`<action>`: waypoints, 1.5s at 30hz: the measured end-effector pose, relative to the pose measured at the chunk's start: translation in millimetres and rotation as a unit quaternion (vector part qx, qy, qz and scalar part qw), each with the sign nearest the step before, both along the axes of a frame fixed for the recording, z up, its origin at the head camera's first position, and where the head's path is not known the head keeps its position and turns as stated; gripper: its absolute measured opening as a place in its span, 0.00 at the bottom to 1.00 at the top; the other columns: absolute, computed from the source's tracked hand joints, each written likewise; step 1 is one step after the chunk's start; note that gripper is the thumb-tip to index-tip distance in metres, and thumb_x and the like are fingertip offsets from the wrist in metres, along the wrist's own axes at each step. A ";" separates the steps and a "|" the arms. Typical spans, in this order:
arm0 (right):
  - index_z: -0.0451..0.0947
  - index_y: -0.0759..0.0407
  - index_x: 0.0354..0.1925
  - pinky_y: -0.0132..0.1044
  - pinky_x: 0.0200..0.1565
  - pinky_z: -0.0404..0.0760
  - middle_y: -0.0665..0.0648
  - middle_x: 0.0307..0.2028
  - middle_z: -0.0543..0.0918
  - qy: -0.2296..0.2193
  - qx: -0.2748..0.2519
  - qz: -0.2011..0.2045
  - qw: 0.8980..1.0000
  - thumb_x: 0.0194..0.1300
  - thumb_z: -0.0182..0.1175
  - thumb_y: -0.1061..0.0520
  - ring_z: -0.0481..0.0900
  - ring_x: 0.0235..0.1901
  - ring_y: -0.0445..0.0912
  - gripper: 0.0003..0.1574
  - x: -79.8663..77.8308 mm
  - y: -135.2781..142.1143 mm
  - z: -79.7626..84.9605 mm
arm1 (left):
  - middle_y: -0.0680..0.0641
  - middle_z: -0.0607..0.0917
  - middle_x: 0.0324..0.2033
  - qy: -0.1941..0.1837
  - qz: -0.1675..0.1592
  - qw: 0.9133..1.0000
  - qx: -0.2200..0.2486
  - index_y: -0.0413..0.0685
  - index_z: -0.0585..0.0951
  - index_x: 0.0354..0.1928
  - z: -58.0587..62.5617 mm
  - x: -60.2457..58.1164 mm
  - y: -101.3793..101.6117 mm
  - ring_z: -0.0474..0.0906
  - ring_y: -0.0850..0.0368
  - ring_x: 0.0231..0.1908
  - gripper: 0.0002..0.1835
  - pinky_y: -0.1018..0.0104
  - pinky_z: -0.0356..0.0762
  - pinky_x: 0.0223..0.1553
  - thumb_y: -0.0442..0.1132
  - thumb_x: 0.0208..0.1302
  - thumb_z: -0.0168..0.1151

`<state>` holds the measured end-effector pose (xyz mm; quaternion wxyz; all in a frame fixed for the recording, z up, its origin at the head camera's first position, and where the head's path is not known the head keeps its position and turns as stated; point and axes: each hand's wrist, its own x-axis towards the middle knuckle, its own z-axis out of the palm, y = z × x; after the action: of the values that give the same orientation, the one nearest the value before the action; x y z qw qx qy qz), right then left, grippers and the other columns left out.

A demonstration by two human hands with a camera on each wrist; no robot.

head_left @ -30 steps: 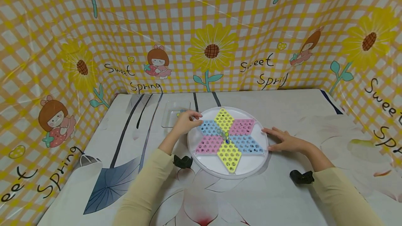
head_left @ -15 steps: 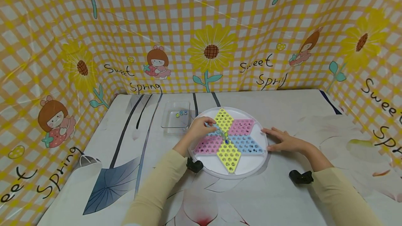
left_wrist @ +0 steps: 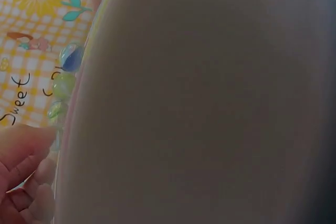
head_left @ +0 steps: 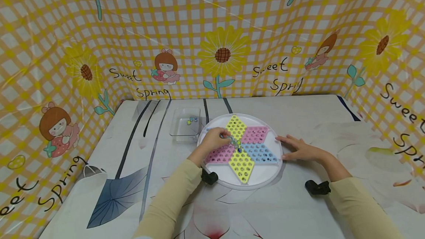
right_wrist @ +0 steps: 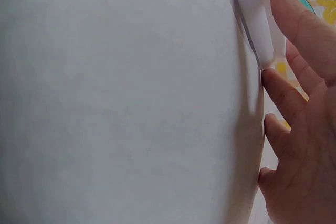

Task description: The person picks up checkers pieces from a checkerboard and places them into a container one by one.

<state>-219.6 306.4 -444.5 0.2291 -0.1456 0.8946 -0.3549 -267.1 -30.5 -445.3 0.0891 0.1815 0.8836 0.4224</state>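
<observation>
A round white Chinese checkers board [head_left: 265, 174] with a pink, blue and yellow star of holes lies on the table. My left hand [head_left: 214, 139] is over its left side, thumb and fingers pinching a glass marble [left_wrist: 57, 139] that they mostly hide. Right beside the fingertips, a short row of marbles runs at the star's centre, including a blue-swirled marble [left_wrist: 71, 57] and a yellow-green marble [left_wrist: 63, 85]. At the board's right rim rests my right hand [head_left: 300, 148], fingers spread; the right wrist view shows its thumb [right_wrist: 299, 22] along the rim.
Left of the board stands a clear plastic tray [head_left: 177, 127] with several marbles [head_left: 189, 122] inside. Black wrist cameras hang under both sleeves, the left camera [head_left: 209, 176] overlapping the board's near rim. A yellow checked cloth [head_left: 186, 17] walls the back and sides.
My left hand has moved right from beside the tray, across the board's blue section, to the marbles at the centre. My right hand has stayed at the rim.
</observation>
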 end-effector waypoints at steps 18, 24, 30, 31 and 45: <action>0.51 0.62 0.68 0.68 0.54 0.21 0.77 0.66 0.37 0.003 0.001 0.004 1.000 0.55 0.63 0.48 0.26 0.64 0.71 0.50 -1.3 0.7 -1.8 | 0.55 0.77 0.27 0.043 -0.008 0.998 -0.052 0.48 0.82 0.36 -4.8 -2.0 0.5 0.69 0.64 0.26 0.08 0.73 0.67 0.31 0.42 0.56 0.64; 0.52 0.61 0.68 0.69 0.54 0.21 0.77 0.66 0.38 0.005 -0.001 0.006 1.000 0.55 0.64 0.49 0.27 0.64 0.71 0.50 -1.6 0.9 -2.8 | 0.51 0.79 0.29 -0.001 0.006 1.000 0.013 0.42 0.82 0.39 0.0 -2.1 -1.5 0.69 0.63 0.28 0.10 0.74 0.67 0.30 0.39 0.56 0.64; 0.52 0.61 0.68 0.69 0.54 0.21 0.77 0.66 0.38 0.006 -0.002 0.006 1.000 0.55 0.64 0.48 0.27 0.64 0.71 0.50 -2.0 0.7 -2.6 | 0.49 0.78 0.29 0.001 0.016 0.999 0.033 0.39 0.81 0.39 6.8 -2.0 -3.1 0.69 0.63 0.27 0.10 0.76 0.67 0.28 0.37 0.57 0.63; 0.52 0.61 0.68 0.69 0.54 0.21 0.77 0.66 0.38 0.005 -0.002 0.005 1.000 0.55 0.64 0.48 0.26 0.64 0.71 0.50 -1.9 0.8 -2.5 | 0.49 0.78 0.29 0.008 0.015 0.999 0.030 0.39 0.81 0.39 8.3 -1.9 -3.4 0.68 0.63 0.27 0.10 0.76 0.67 0.28 0.37 0.57 0.63; 0.51 0.61 0.68 0.69 0.54 0.21 0.77 0.66 0.37 0.004 -0.003 0.008 1.000 0.55 0.63 0.48 0.26 0.64 0.71 0.49 -2.2 1.4 -2.5 | 0.48 0.79 0.30 0.019 0.019 0.999 0.020 0.41 0.81 0.41 28.8 -4.2 -14.1 0.69 0.61 0.28 0.11 0.75 0.65 0.25 0.39 0.58 0.62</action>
<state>-221.8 307.8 -447.0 0.2275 -0.1552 0.8932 -0.3554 -271.2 -44.6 -416.5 0.0609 0.1744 0.8796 0.4384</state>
